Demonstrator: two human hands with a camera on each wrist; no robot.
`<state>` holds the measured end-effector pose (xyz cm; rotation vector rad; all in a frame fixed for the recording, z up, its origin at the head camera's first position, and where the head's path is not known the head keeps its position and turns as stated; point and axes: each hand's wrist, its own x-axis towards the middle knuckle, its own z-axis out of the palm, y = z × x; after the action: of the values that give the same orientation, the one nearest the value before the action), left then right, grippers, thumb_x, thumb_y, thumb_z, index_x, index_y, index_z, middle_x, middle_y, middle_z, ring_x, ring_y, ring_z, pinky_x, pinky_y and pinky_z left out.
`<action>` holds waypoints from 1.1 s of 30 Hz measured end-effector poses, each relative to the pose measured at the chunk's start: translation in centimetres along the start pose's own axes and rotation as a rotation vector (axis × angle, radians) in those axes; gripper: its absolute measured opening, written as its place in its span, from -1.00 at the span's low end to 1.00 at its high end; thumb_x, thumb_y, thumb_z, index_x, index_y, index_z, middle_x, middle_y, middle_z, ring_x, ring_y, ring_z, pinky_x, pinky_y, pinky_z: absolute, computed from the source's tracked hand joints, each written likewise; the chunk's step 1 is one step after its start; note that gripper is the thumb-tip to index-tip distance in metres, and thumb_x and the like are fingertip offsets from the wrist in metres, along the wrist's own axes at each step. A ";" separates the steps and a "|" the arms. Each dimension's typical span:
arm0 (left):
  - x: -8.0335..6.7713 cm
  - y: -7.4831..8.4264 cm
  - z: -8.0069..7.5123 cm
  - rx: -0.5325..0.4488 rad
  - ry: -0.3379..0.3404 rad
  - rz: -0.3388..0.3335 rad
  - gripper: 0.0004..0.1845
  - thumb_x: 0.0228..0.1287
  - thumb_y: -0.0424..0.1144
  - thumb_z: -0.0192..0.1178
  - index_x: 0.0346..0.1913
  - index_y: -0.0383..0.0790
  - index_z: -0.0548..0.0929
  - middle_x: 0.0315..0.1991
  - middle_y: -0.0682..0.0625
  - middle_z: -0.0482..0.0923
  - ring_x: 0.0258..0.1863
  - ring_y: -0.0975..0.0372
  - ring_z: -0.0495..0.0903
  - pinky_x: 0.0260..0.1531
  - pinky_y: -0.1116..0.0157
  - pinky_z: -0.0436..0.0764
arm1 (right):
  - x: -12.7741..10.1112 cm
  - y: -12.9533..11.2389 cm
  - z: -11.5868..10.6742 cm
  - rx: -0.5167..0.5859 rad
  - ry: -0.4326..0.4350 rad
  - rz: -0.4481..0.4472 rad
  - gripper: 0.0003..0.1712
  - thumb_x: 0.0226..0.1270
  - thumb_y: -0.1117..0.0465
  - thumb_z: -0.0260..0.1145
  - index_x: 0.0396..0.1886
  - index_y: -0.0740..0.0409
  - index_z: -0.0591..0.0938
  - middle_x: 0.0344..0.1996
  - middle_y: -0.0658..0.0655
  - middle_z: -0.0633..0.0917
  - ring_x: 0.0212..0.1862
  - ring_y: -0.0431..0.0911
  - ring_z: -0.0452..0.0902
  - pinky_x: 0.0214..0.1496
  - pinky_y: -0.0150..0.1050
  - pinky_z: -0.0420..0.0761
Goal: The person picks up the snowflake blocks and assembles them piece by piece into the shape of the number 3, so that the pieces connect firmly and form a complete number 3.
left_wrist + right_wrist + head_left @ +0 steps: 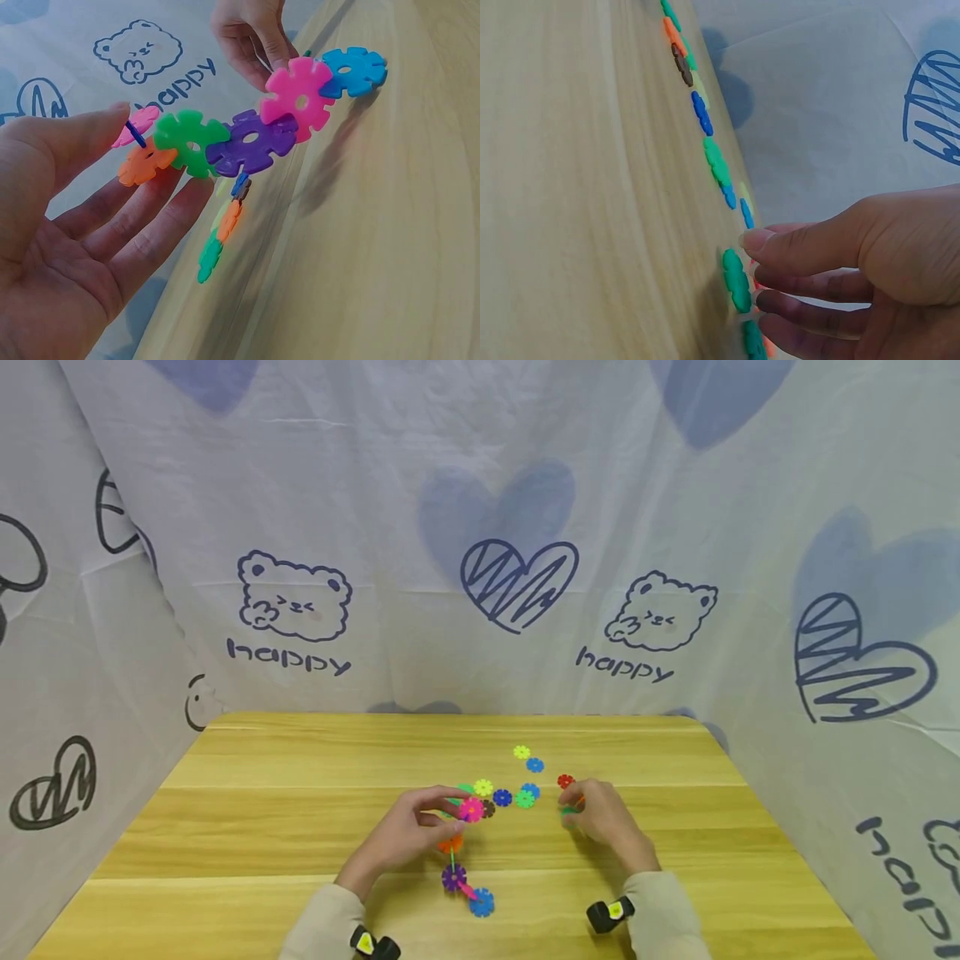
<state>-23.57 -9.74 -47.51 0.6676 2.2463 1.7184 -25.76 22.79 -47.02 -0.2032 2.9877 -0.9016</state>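
Observation:
My left hand (405, 837) holds a chain of plastic snowflake discs, with the thumb at its pink end disc (139, 126). In the left wrist view, an orange disc (142, 163), a green one (187, 142), a purple one (241, 154), another pink one (298, 94) and a blue one (352, 71) follow along the chain. My right hand (606, 825) is low over the table by a loose green disc (736, 281). Its thumb and fingers are apart, with no disc seen pinched between them. A red disc (566, 781) lies just beyond that hand.
Loose discs lie across the wooden table (300, 760): a dark blue one (502, 797), a light green one (525, 798), a brown one (489, 808) and several others. Farther back is a yellow disc (521, 752). Printed white cloth (405, 635) encloses the back and sides.

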 end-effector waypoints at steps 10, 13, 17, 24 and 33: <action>-0.1 0.0 0.1 0.009 0.001 0.000 -0.54 0.40 -0.19 0.35 0.32 -0.11 0.61 0.12 -0.23 0.67 -0.11 0.11 0.74 -0.13 0.30 0.75 | 0.0 0.2 0.3 -0.018 0.001 -0.020 -0.79 0.14 0.44 0.55 -0.21 0.20 0.80 -0.26 0.09 0.78 -0.23 -0.07 0.61 -0.12 -0.13 0.69; -0.1 0.0 0.1 0.007 -0.002 0.001 -0.54 0.40 -0.18 0.35 0.32 -0.10 0.61 0.12 -0.24 0.67 -0.12 0.11 0.74 -0.14 0.31 0.75 | -0.1 0.3 0.3 -0.024 0.000 -0.025 -0.79 0.15 0.46 0.53 -0.21 0.20 0.79 -0.27 0.08 0.78 -0.23 -0.07 0.62 -0.11 -0.13 0.70; 0.0 0.0 0.1 0.009 -0.007 0.001 -0.54 0.41 -0.17 0.34 0.33 -0.09 0.61 0.13 -0.24 0.66 -0.13 0.11 0.74 -0.15 0.31 0.75 | -0.2 0.3 0.2 -0.018 -0.001 -0.032 -0.79 0.16 0.48 0.52 -0.21 0.22 0.78 -0.30 0.08 0.77 -0.24 -0.09 0.62 -0.12 -0.14 0.70; 0.0 -0.1 0.1 0.009 -0.009 -0.008 -0.55 0.41 -0.18 0.34 0.32 -0.08 0.61 0.13 -0.24 0.65 -0.14 0.11 0.74 -0.16 0.31 0.74 | -0.1 0.4 0.2 -0.020 -0.015 -0.029 -0.77 0.13 0.48 0.54 -0.21 0.23 0.78 -0.35 0.07 0.74 -0.25 -0.12 0.60 -0.12 -0.14 0.69; 0.1 -0.1 0.0 0.005 -0.016 -0.007 -0.55 0.43 -0.17 0.32 0.33 -0.08 0.60 0.15 -0.25 0.64 -0.17 0.10 0.77 -0.20 0.29 0.76 | -0.1 0.4 0.2 -0.010 -0.015 -0.032 -0.82 0.09 0.45 0.58 -0.33 0.22 0.75 -0.40 0.04 0.70 -0.30 -0.14 0.53 -0.19 -0.21 0.63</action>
<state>-23.65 -9.72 -47.59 0.6715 2.2406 1.6982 -25.68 23.05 -47.41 -0.2575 2.9842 -0.8836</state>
